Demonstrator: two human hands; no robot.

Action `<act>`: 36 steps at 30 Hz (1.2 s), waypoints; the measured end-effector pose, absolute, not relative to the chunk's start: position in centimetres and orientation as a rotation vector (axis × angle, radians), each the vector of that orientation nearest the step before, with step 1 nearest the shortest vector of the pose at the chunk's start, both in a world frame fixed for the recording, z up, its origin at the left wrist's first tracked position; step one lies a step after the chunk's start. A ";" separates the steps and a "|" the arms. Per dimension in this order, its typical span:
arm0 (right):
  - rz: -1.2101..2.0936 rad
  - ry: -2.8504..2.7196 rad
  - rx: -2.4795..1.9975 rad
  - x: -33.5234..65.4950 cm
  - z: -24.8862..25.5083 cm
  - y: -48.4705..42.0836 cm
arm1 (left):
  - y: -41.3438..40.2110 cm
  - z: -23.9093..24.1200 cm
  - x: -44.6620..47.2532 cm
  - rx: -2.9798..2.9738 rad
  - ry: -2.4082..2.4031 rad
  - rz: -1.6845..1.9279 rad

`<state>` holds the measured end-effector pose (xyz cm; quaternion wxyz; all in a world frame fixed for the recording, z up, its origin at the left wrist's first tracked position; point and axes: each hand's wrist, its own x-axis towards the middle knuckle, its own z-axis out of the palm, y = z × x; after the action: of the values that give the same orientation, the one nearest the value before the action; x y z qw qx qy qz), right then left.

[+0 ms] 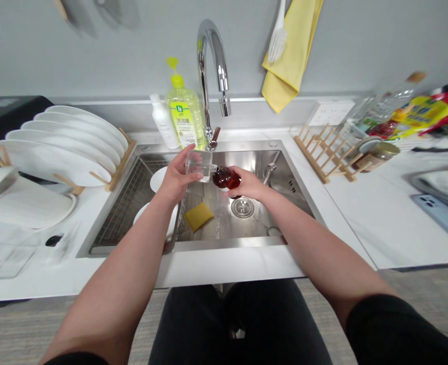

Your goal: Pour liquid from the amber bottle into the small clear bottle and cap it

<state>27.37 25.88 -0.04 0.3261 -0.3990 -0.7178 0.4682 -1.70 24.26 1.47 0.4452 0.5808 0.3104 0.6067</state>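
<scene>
My left hand is closed round a clear, see-through cup, tilted on its side above the sink. In my right hand is a small bottle of dark red-brown liquid, tipped to the left with its neck at the cup's mouth. Whether liquid flows between them I cannot make out. Below the hands a yellow sponge lies on the sink floor, left of the drain. White plates sit in the wire rack at the sink's left, partly hidden by my left arm.
The chrome faucet rises behind the hands, beside a yellow-green dish soap bottle and a white bottle. Upright plates stand in a wooden rack at left. Another wooden rack, jars and a phone are at right.
</scene>
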 end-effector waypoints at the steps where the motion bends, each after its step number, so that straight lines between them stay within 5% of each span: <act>1: 1.229 -1.882 -1.048 27.4 0.0 25.8 | 24.3 1.4 -1.7 1.436 0.768 1.500; 36: 1.318 -1.868 -1.036 26.8 -0.7 25.7 | 24.1 1.7 -1.7 1.472 0.801 1.498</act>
<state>26.80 25.67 -0.73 0.3106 -0.3925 -0.7073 0.4992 -1.67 24.12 1.72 0.4322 0.5904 0.3215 0.6010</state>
